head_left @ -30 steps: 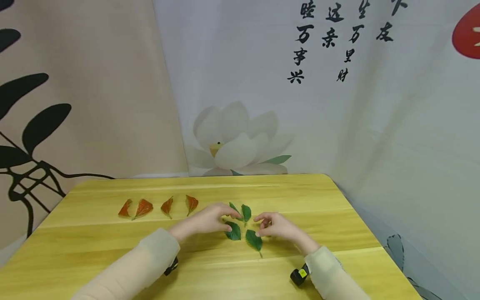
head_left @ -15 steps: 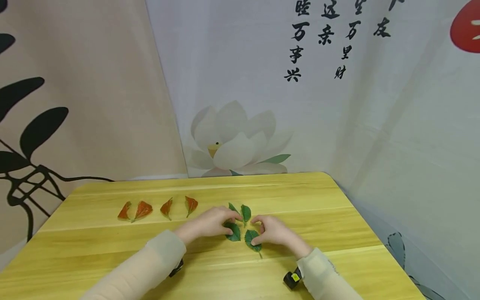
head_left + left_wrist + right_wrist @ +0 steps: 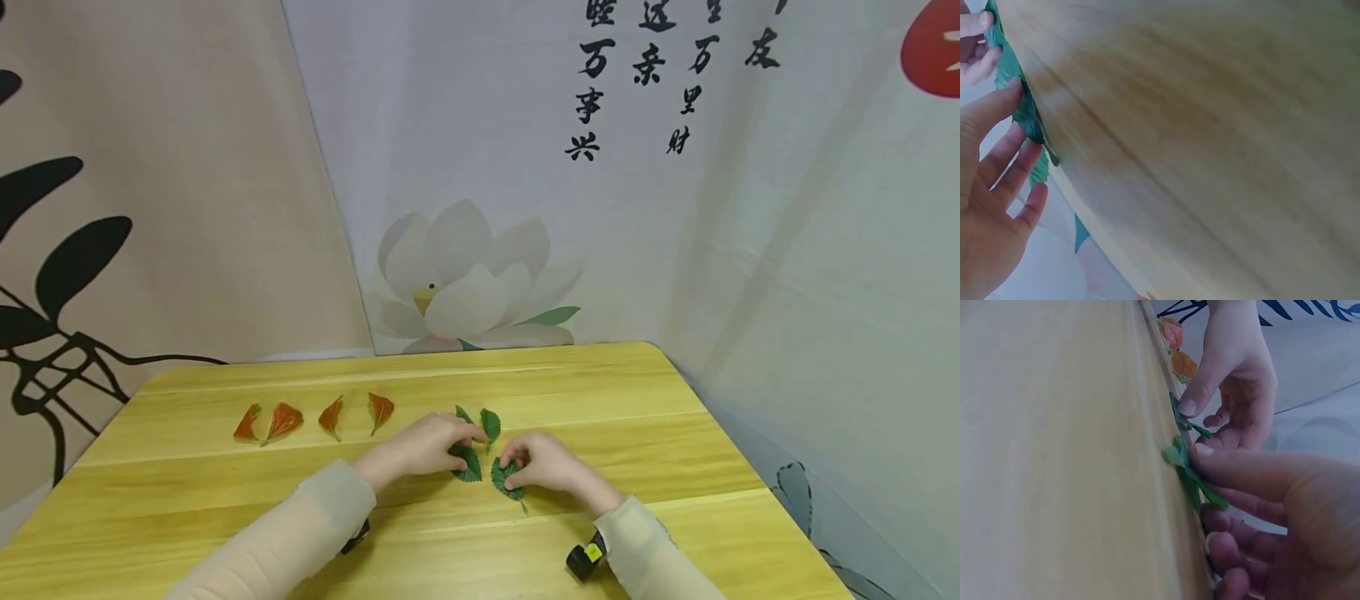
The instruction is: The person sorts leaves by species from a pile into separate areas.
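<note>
A pale yellow wooden surface with wood grain (image 3: 465, 550) carries two clusters of leaves. Near its middle lie four green leaves with toothed edges, and both hands work around them. The right hand (image 3: 551, 463) pinches the near right green leaf (image 3: 498, 477), its thumb on top and its fingers curled at the far side; the leaf is bent in this grip, and its stem points toward the near edge. The left hand (image 3: 431, 444) is fairly wide, thumb and fingers apart, with the thumb tip touching the near left green leaf (image 3: 471, 468). Just beyond the left fingers are the far left green leaf (image 3: 462, 412), partly covered by the hand, and the far right green leaf (image 3: 491, 424), its stem pointing nearer.

To the far left, four orange-red leaves with pale stems lie in a loose row: the first (image 3: 246, 424) and second (image 3: 284, 421) close together at the left end, then the third (image 3: 330, 417) and the fourth (image 3: 381, 410) spaced out to the right.

Both arms wear cream sleeves (image 3: 262, 533), with a black wrist device (image 3: 584, 561) at the right wrist. Behind the surface hangs a pale fabric backdrop (image 3: 750, 267) printed with a white lotus (image 3: 472, 279) and black characters (image 3: 596, 58).
</note>
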A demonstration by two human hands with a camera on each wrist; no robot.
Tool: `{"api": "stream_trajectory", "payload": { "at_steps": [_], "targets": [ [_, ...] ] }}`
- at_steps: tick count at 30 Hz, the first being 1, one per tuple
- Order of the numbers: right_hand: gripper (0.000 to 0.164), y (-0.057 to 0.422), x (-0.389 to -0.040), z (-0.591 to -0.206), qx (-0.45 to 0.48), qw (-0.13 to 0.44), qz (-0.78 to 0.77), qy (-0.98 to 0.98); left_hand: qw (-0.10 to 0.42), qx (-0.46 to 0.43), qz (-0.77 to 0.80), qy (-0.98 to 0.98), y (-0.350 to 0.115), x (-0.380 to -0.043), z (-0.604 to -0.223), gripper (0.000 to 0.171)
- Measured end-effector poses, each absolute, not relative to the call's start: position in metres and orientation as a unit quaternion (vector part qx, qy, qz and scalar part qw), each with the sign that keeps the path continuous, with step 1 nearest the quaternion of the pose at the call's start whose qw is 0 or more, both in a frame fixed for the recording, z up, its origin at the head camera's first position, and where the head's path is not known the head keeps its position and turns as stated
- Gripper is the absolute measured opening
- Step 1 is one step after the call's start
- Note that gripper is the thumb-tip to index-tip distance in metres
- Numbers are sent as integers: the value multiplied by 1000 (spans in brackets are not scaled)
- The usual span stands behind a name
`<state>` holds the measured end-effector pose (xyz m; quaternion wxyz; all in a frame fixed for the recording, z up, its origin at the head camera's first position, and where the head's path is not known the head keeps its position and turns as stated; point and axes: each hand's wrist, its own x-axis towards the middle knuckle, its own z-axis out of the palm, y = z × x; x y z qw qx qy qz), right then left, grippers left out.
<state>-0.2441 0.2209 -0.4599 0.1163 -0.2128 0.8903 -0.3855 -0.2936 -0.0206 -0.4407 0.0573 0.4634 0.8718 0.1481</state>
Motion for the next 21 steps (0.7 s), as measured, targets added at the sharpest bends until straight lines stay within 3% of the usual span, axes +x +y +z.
{"api": "stream_trajectory", "payload": {
  "at_steps": [7,13,21],
  "targets": [
    [20,223,-246,-458,-209,138,-404,880,48,465,146,872,-20,-294,-441,47],
    [22,225,-246,-460,-213,143,-403,878,46,473,157,866,-19,-294,-442,34],
    [22,226,-245,-460,-214,144,-410,875,67,473,155,865,-20,-291,-439,31]
  ]
}}
